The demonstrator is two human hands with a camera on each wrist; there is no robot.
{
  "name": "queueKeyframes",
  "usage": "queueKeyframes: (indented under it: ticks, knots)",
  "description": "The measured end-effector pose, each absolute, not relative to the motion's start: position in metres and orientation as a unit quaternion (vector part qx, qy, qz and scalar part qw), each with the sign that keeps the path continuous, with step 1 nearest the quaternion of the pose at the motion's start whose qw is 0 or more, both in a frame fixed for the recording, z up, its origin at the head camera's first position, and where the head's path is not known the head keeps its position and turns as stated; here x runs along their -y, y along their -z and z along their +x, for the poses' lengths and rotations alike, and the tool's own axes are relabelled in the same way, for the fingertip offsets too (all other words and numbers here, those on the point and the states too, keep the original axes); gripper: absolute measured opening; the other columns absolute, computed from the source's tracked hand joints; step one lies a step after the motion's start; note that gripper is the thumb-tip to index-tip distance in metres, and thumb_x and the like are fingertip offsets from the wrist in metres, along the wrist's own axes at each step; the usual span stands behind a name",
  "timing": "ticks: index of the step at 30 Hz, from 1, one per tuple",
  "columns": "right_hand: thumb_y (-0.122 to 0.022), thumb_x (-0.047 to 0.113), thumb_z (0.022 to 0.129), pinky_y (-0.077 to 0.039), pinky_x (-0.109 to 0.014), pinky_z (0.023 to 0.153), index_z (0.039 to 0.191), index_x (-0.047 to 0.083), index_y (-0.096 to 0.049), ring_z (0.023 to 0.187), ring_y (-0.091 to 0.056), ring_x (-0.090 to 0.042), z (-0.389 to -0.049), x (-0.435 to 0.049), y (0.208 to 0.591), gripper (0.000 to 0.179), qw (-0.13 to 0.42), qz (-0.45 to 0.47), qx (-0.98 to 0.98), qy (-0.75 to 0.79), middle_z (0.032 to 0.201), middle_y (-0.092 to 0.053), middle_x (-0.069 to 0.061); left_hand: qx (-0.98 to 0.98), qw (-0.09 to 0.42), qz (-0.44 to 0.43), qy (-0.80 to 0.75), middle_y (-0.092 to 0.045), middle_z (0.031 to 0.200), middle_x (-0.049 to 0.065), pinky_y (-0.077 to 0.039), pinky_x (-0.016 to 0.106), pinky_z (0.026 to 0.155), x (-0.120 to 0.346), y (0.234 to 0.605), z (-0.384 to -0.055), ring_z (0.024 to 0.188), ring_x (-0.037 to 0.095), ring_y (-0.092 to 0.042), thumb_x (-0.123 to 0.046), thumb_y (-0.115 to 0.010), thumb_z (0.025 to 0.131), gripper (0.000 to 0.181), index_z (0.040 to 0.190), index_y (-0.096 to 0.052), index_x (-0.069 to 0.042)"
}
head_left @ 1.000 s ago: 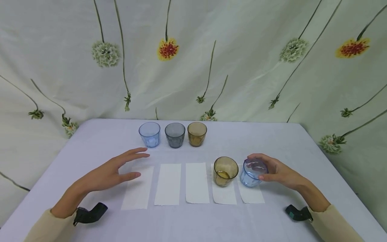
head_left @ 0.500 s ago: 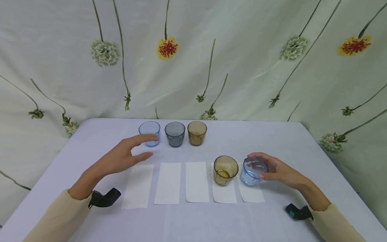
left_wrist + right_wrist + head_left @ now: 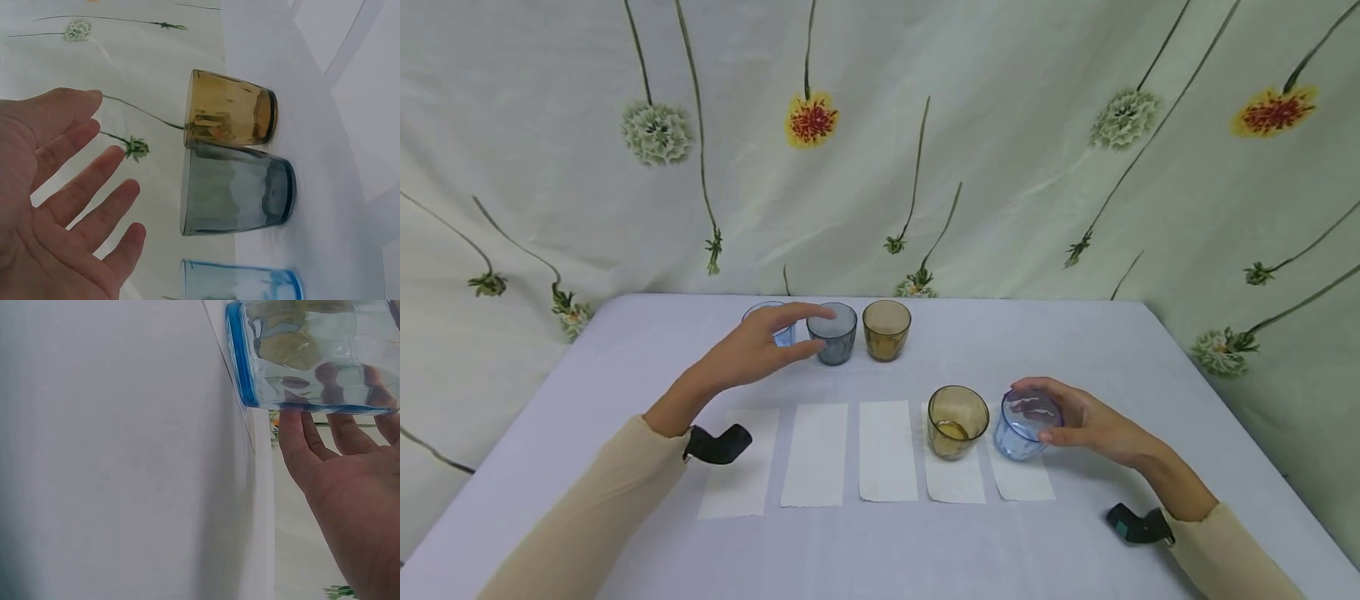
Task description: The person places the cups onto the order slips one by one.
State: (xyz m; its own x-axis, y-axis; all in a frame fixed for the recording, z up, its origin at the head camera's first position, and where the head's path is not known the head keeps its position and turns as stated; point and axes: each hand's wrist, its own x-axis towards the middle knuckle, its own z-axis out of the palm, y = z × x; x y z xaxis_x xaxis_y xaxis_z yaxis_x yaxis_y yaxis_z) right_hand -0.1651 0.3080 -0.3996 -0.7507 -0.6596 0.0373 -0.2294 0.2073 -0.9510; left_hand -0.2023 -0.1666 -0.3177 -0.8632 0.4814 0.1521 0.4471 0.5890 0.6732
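Observation:
My left hand (image 3: 748, 350) hovers in front of the back row of glasses, fingers spread and nearest the grey glass (image 3: 840, 348). In the left wrist view a gap separates that hand (image 3: 69, 200) from the grey glass (image 3: 240, 190). Partly hidden behind it is a blue glass (image 3: 786, 337); an amber glass (image 3: 887, 340) stands to the right. My right hand (image 3: 1101, 429) holds another blue glass (image 3: 1018, 442), fingers and thumb around its sides, upright on the rightmost paper strip. Just left of it, a second amber glass (image 3: 957, 427) stands on the neighbouring strip.
Several white paper strips lie in a row on the white-covered table (image 3: 880, 550), including the leftmost strip (image 3: 737, 479) and the middle strip (image 3: 888, 450). A flower-printed cloth (image 3: 1000, 150) hangs behind the table's far edge.
My left hand has moved forward and right, from above the leftmost strip, past the back blue glass, to the grey glass. The right hand stays on its blue glass.

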Motion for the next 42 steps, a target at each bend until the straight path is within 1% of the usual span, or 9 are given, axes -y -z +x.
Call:
queueKeyframes:
  ticks: [6, 10, 14, 19, 23, 27, 33, 38, 42]
  knots:
    - [-0.065, -0.003, 0.092, -0.034, -0.012, 0.107, 0.147, 0.001, -0.04, 0.133, -0.046, -0.004, -0.166, -0.308, 0.399, 0.06, 0.195, -0.296, -0.75, 0.559, 0.144, -0.05, -0.001, -0.877, 0.03, 0.253, -0.408, -0.059, 0.141, 0.006, -0.032, 0.057, 0.116, 0.149, 0.321, -0.227, 0.139, 0.026, -0.046, -0.024, -0.068, 0.097, 0.038, 0.133, -0.062, -0.012]
    - [-0.065, -0.003, 0.092, -0.034, -0.012, 0.107, 0.146, 0.001, -0.041, 0.133, -0.046, -0.004, -0.165, -0.308, 0.399, 0.06, 0.194, -0.295, -0.753, 0.556, 0.144, -0.05, 0.0, -0.861, 0.034, 0.254, -0.439, -0.059, 0.139, 0.005, -0.029, 0.056, 0.118, 0.139, 0.326, -0.241, 0.14, 0.025, -0.045, -0.025, -0.067, 0.097, 0.035, 0.129, -0.064, -0.013]
    - [-0.065, -0.003, 0.092, -0.035, -0.012, 0.107, 0.146, 0.001, -0.04, 0.133, -0.046, -0.005, -0.165, -0.308, 0.4, 0.06, 0.193, -0.298, -0.751, 0.557, 0.144, -0.05, -0.001, -0.853, 0.036, 0.244, -0.46, -0.059, 0.139, 0.003, -0.03, 0.056, 0.117, 0.128, 0.333, -0.255, 0.14, 0.023, -0.045, -0.029, -0.068, 0.096, 0.035, 0.128, -0.064, -0.016]
    - [-0.064, -0.003, 0.092, -0.036, -0.014, 0.106, 0.146, 0.001, -0.041, 0.133, -0.047, -0.007, -0.165, -0.308, 0.399, 0.059, 0.194, -0.299, -0.749, 0.558, 0.144, -0.05, -0.002, -0.847, 0.037, 0.243, -0.471, -0.059, 0.139, 0.005, -0.034, 0.056, 0.114, 0.113, 0.341, -0.269, 0.138, 0.026, -0.047, -0.031, -0.069, 0.095, 0.038, 0.128, -0.064, -0.012]
    - [-0.064, -0.003, 0.092, -0.037, -0.015, 0.106, 0.146, 0.0, -0.04, 0.133, -0.047, -0.01, -0.165, -0.307, 0.399, 0.059, 0.198, -0.302, -0.744, 0.562, 0.144, -0.051, -0.003, -0.851, 0.033, 0.247, -0.462, -0.059, 0.139, 0.006, -0.035, 0.054, 0.114, 0.104, 0.344, -0.275, 0.137, 0.026, -0.047, -0.032, -0.069, 0.095, 0.039, 0.127, -0.065, -0.011]
    - [-0.064, -0.001, 0.092, -0.037, -0.015, 0.106, 0.146, 0.001, -0.04, 0.133, -0.047, -0.009, -0.165, -0.307, 0.399, 0.059, 0.198, -0.298, -0.747, 0.56, 0.143, -0.051, -0.003, -0.852, 0.036, 0.245, -0.46, -0.059, 0.139, 0.005, -0.036, 0.054, 0.112, 0.099, 0.347, -0.279, 0.137, 0.026, -0.047, -0.034, -0.071, 0.093, 0.039, 0.125, -0.067, -0.013]
    - [-0.064, -0.003, 0.092, -0.037, -0.015, 0.107, 0.146, 0.0, -0.04, 0.133, -0.047, -0.008, -0.167, -0.307, 0.4, 0.059, 0.197, -0.302, -0.744, 0.562, 0.144, -0.05, -0.004, -0.852, 0.05, 0.236, -0.465, -0.056, 0.142, 0.004, -0.035, 0.056, 0.112, 0.097, 0.35, -0.282, 0.139, 0.026, -0.044, -0.035, -0.074, 0.09, 0.039, 0.123, -0.067, -0.016]
    - [-0.064, -0.004, 0.092, -0.037, -0.015, 0.107, 0.147, 0.0, -0.04, 0.133, -0.047, -0.009, -0.167, -0.309, 0.401, 0.059, 0.196, -0.304, -0.743, 0.563, 0.144, -0.051, -0.003, -0.856, 0.069, 0.232, -0.457, -0.052, 0.145, 0.002, -0.035, 0.055, 0.112, 0.093, 0.352, -0.281, 0.14, 0.025, -0.041, -0.036, -0.077, 0.087, 0.043, 0.124, -0.066, -0.018]
    - [-0.063, -0.004, 0.092, -0.038, -0.016, 0.107, 0.147, 0.001, -0.04, 0.134, -0.047, -0.01, -0.167, -0.309, 0.401, 0.059, 0.197, -0.302, -0.744, 0.563, 0.144, -0.05, -0.003, -0.858, 0.077, 0.238, -0.449, -0.049, 0.148, 0.004, -0.034, 0.056, 0.112, 0.092, 0.352, -0.28, 0.141, 0.025, -0.039, -0.035, -0.077, 0.087, 0.046, 0.127, -0.065, -0.017]
